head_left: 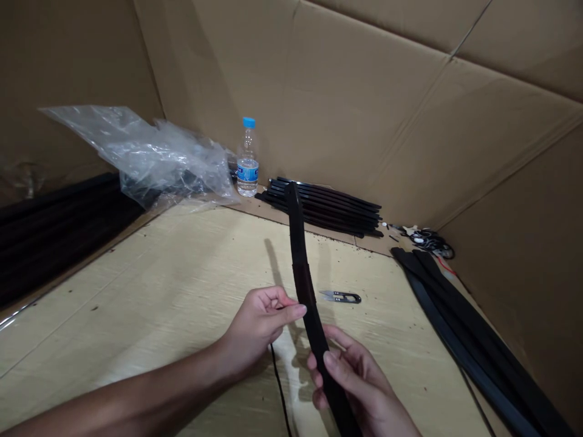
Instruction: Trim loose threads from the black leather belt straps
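Observation:
My right hand (pixel 348 379) is wrapped round the lower part of a long, slightly curved black strip (pixel 297 230), which stands tilted up above the table. A dark brown wrapped band (pixel 304 284) circles its middle. My left hand (pixel 262 318) is closed in a pinch at the strip's left edge, just below that band. From under the left hand hangs a thin black cord (pixel 280 379), running down out of view; its end at the fingertips is hidden. Small thread snips (pixel 340 297) lie on the table to the right of the strip.
Against the cardboard wall (pixel 355 109) lie a stack of black curved strips (pixel 337 209), a water bottle (pixel 248 164) and a clear plastic bag (pixel 177 161). More black lengths lie at left (pixel 59 224) and right (pixel 473 328). Tangled cords (pixel 430 241) sit in the right corner.

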Action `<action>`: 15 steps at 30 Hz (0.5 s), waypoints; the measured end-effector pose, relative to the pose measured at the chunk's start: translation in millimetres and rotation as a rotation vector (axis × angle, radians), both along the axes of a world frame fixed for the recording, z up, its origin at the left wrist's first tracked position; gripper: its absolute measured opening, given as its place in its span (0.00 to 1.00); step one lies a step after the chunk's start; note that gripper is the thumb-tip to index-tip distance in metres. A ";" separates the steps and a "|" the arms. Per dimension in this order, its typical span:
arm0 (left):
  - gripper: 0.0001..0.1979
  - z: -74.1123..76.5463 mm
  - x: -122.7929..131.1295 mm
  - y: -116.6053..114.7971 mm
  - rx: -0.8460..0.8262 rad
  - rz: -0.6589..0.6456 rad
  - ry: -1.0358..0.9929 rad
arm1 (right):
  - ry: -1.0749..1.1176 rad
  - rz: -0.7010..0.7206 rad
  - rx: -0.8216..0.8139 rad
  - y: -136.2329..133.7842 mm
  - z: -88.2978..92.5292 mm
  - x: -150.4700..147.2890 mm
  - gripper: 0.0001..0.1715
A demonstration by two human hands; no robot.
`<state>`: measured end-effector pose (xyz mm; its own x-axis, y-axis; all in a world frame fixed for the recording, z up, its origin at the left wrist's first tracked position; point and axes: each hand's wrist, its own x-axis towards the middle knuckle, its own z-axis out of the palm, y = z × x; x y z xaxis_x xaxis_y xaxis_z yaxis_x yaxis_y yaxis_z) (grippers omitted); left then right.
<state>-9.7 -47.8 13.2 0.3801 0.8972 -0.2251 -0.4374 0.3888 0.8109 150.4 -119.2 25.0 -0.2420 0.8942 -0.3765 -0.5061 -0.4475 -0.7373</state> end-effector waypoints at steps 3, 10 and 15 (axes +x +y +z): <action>0.18 -2.2 1.6 -0.7 -0.004 -0.006 -0.058 | -0.035 0.024 0.036 -1.5 -2.0 -0.4 0.22; 0.15 0.1 2.2 -4.3 0.073 -0.161 -0.158 | -0.020 0.143 0.060 -2.9 -6.5 -3.7 0.20; 0.15 1.8 1.4 -5.9 0.007 -0.045 -0.067 | 0.133 -0.017 0.004 -3.7 -0.9 -5.3 0.20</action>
<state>-8.3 -53.7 15.1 0.4337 0.8804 -0.1917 -0.4732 0.4036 0.7831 145.1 -122.9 24.1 -0.2746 0.8999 -0.3389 -0.6072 -0.4355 -0.6646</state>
